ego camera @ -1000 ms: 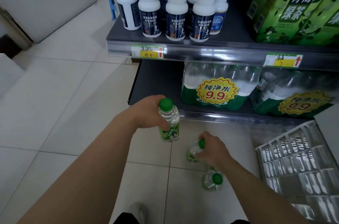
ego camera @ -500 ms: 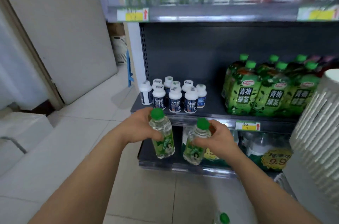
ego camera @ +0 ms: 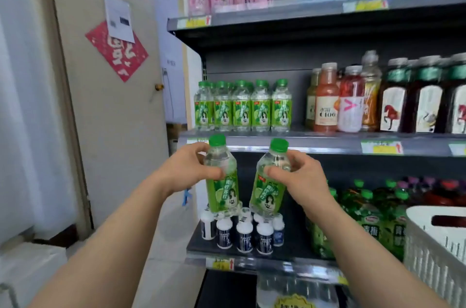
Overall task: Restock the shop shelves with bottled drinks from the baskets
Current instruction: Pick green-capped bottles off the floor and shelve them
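Nearest, the left hand (ego camera: 186, 171) is wrapped around the shoulder of one green-capped lime drink bottle (ego camera: 222, 181) and the right hand (ego camera: 297, 179) is clamped the same way on a second lime bottle (ego camera: 269, 186), both held upright just below the shelf edge (ego camera: 315, 147). That grip near the top leaves the bases free, likely so they can be set down standing. Beyond, on that shelf, a row of matching lime bottles (ego camera: 242, 108) marks where these seem to belong, with an open stretch to its right before the orange juice bottles (ego camera: 326, 103).
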